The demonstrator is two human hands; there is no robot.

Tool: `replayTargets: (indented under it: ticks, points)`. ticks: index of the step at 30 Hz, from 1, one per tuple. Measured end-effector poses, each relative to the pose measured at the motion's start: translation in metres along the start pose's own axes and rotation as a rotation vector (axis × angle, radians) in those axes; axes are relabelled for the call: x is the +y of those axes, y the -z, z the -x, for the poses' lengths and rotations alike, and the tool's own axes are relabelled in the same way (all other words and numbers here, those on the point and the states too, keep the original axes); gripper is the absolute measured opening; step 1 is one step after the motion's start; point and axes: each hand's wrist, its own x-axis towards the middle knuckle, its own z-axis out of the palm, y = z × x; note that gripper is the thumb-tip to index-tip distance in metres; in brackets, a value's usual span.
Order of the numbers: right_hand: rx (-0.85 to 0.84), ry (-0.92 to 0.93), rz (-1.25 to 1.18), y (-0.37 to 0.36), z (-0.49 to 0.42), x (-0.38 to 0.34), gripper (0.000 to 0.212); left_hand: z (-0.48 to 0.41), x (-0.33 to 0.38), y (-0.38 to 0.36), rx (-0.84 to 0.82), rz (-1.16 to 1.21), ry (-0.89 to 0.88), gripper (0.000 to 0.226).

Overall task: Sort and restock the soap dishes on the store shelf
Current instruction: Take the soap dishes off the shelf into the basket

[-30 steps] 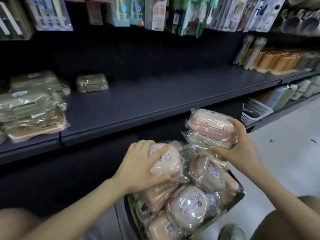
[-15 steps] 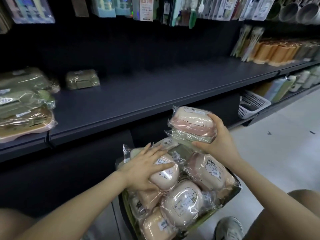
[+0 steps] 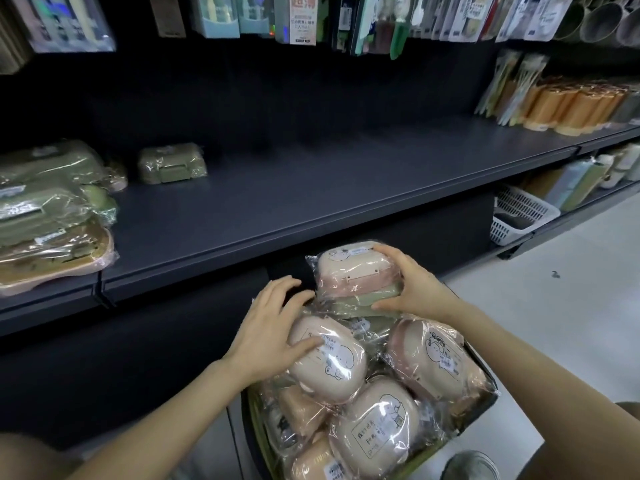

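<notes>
We see a dark matte shelf (image 3: 311, 202) spanning the middle of the frame, and its back panel (image 3: 277, 98) is just as dark. Packaged goods (image 3: 302, 19) hang along the top edge. At upper right stand orange containers (image 3: 568, 105). Lower right shows a pale, brighter floor (image 3: 571, 306), with a white basket (image 3: 519, 216) on a lower ledge.

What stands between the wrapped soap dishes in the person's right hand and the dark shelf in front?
Nothing visible. The right hand holds the stacked soap dishes just below the shelf edge, and the shelf straight beyond is bare. The lone green soap dish and the piled packs sit well to the left.
</notes>
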Motion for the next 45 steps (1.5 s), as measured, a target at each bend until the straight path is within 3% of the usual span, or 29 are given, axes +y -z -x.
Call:
replayTargets:
  ticks: [5, 9, 16, 20, 24, 27, 34, 36, 39, 42, 45]
  points:
    - [-0.182, 0.009, -0.019, -0.013, -0.035, 0.002, 0.099, -0.028, 0.003, 0.004, -0.229, -0.056, 0.097, 0.092]
    - [-0.215, -0.025, -0.026, -0.025, -0.049, 0.001, 0.105, -0.040, 0.001, 0.002, -0.367, -0.069, 0.167, 0.107]
    - [-0.227, -0.089, -0.036, -0.027, -0.057, 0.001, 0.112, -0.042, -0.004, 0.000, -0.394, -0.048, 0.234, 0.093]
    - [-0.160, -0.111, -0.202, -0.019, -0.045, 0.011, 0.098, -0.039, -0.004, -0.004, -0.426, -0.021, 0.264, 0.089]
    - [-0.102, -0.125, -0.199, -0.014, -0.031, 0.028, 0.083, -0.040, -0.005, -0.006, -0.433, 0.006, 0.306, 0.097]
    - [-0.053, -0.127, -0.160, -0.011, -0.025, 0.033, 0.077, -0.043, -0.004, -0.004, -0.422, 0.009, 0.329, 0.088]
    - [-0.019, -0.071, 0.100, -0.015, -0.011, 0.012, 0.055, -0.042, -0.004, 0.011, -0.369, 0.024, 0.328, 0.083]
    - [-0.021, -0.027, 0.179, -0.018, -0.008, 0.001, 0.049, -0.037, -0.004, 0.022, -0.327, -0.024, 0.274, 0.069]
    - [0.003, 0.052, 0.249, -0.022, -0.007, -0.023, 0.042, -0.023, -0.004, 0.055, -0.160, -0.081, 0.199, 0.062]
    - [0.166, 0.170, 0.317, -0.031, -0.016, -0.058, 0.034, -0.003, -0.021, 0.097, 0.117, -0.163, 0.137, 0.054]
    - [0.299, 0.309, 0.257, -0.049, -0.035, -0.102, 0.029, 0.019, -0.053, 0.142, 0.248, -0.272, 0.241, 0.048]
